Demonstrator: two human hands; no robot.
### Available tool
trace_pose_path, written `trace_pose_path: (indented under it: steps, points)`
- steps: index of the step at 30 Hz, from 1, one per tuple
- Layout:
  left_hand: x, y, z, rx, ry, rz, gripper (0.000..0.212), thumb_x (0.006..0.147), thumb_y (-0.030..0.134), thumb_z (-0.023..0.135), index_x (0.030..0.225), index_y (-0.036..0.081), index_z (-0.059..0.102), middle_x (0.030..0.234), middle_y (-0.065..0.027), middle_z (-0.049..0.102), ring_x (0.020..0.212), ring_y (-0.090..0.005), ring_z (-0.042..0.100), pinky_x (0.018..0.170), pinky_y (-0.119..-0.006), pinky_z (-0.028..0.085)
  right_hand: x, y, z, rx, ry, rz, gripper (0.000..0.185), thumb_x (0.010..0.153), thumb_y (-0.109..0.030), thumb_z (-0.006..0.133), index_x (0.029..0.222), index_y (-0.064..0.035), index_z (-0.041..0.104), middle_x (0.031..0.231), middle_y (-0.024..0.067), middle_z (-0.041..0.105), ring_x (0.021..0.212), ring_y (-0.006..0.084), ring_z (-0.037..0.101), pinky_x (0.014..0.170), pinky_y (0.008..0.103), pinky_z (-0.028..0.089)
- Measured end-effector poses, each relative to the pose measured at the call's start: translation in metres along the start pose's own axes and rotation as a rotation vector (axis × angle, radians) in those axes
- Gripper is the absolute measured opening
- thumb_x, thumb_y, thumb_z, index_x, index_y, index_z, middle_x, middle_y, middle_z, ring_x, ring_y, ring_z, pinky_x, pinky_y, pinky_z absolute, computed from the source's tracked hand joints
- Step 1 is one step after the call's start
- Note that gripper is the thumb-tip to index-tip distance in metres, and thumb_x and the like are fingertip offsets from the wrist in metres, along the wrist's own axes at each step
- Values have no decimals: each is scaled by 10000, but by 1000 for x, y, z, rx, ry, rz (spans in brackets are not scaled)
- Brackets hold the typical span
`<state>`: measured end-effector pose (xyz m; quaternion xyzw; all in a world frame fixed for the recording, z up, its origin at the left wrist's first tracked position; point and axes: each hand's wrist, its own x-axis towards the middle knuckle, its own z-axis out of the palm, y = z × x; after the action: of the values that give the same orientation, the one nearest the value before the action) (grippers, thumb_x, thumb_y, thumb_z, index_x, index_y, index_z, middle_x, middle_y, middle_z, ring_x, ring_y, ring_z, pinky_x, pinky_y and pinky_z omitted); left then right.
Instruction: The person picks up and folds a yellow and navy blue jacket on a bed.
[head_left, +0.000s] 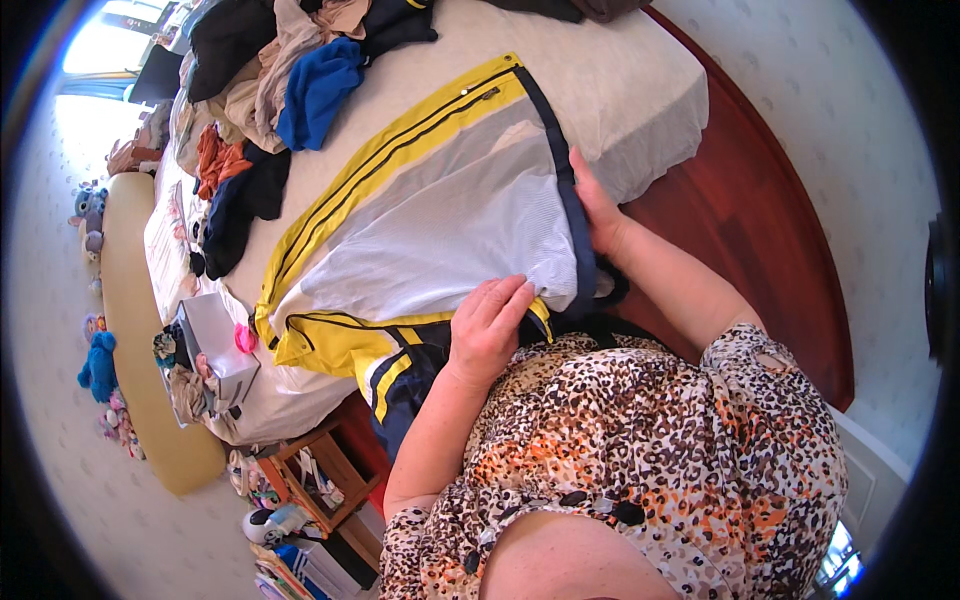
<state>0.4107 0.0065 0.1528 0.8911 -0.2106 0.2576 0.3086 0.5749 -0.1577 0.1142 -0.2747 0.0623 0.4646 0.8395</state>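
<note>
A yellow and navy jacket (450, 247) lies spread on the bed, its pale mesh lining facing up. Yellow bands with dark zips run along its front edges, and a navy band edges its hem. My left hand (487, 322) grips the lining and edge near the hem corner closest to my body, fingertips together. Against the navy hem farther along rests my right hand (596, 202), one finger extended; its other fingers are partly hidden by the cloth, so its hold is unclear. A striped navy sleeve hangs beside my left forearm.
Piled clothes, among them a blue garment (319, 94) and an orange one (220, 159), lie on the bed (630, 82). A white box (217, 330) with cloth items stands near its edge. Below is a wooden shelf unit (330, 480); reddish wooden floor (750, 240) shows at right.
</note>
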Motion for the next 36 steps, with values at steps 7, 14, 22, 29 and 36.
trace_pose_path:
  steps: [7, 14, 22, 29, 36]
  points:
    - [8, 17, -9, 60, -89, 132, 315, 692, 29, 595, 1003, 51, 638, 1095, -138, 603, 1018, -328, 594, 901, -447, 482, 11, -41, 17, -244, 7, -129, 284, 925, -133, 487, 1192, -49, 539, 1108, 95, 631, 976, 214, 632, 881, 380, 512]
    - [2, 27, -6, -339, -187, -291, 202, 758, -31, 623, 940, 27, 560, 806, -131, 550, 707, -319, 565, 610, -367, 459, 15, -66, 55, -758, 67, -544, 195, 932, -169, 549, 1048, -35, 629, 931, 26, 659, 844, 85, 587, 739, 254, 482]
    - [41, 28, -48, -230, -172, -236, 267, 749, 14, 679, 1000, 42, 594, 804, -127, 553, 725, -318, 573, 625, -371, 468, 20, -74, 86, -1240, 366, -916, 163, 877, -127, 625, 972, 5, 605, 728, 56, 635, 692, 79, 553, 650, 231, 438]
    - [58, 47, -75, -522, -286, -402, 449, 767, 184, 717, 1136, 18, 523, 1035, -189, 596, 962, -364, 585, 827, -388, 473, 4, -82, 95, -1239, 89, -866, 245, 918, -63, 520, 1135, -50, 632, 1001, 52, 662, 892, 101, 595, 798, 233, 456]
    - [52, 34, -88, -603, -508, -192, 188, 899, 146, 546, 1018, 1, 558, 919, -180, 553, 873, -380, 557, 755, -428, 454, -3, -82, 102, -1987, 360, -1037, 323, 827, -50, 561, 1144, 0, 600, 1026, 244, 630, 934, 360, 623, 822, 371, 485]
